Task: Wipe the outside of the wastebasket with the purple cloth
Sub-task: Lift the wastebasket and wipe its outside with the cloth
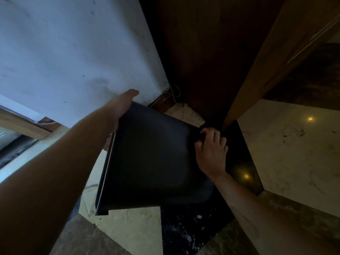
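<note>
A dark grey wastebasket (152, 159) is tipped on its side above the floor, its rim toward the lower left and its base toward the right. My left hand (121, 105) grips the rim's upper edge, thumb on the outside. My right hand (211, 150) presses against the basket's right end near the base, fingers curled over a dark bunched cloth (203, 130) that shows only as a dark fold above my knuckles. Its purple colour cannot be made out in the dim light.
A white wall (73, 52) rises at the upper left, with thin wires at its lower corner (173, 92). Dark wooden panels (202, 52) and a lighter wooden door frame (257, 70) stand behind. The floor has pale marble tiles (294, 153) and a dark inlay (184, 227).
</note>
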Action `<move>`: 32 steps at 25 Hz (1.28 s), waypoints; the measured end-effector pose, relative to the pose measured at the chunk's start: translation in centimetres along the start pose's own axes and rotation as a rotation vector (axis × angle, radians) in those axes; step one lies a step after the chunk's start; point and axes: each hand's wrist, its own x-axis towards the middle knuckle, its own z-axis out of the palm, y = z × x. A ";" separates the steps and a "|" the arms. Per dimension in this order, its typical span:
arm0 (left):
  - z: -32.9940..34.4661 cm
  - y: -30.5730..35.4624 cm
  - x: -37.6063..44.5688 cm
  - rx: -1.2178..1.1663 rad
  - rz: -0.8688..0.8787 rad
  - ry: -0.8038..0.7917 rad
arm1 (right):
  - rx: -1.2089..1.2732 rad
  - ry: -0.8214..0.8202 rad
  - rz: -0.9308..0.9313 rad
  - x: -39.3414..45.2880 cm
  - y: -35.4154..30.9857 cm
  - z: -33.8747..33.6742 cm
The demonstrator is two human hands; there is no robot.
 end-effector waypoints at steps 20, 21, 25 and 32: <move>-4.0 -10.1 -12.6 0.042 0.306 0.006 | 0.466 0.169 0.028 -5.9 1.2 -5.4; -3.7 -10.0 -12.6 0.010 0.288 0.020 | 0.449 0.170 0.019 -6.2 1.2 -5.4; -2.8 -10.0 -13.0 -0.016 0.340 0.064 | 0.396 0.145 -0.005 -6.5 1.1 -6.1; -0.3 -9.7 -14.7 -0.039 0.409 0.083 | 0.532 0.137 -0.543 -7.8 -12.4 -11.4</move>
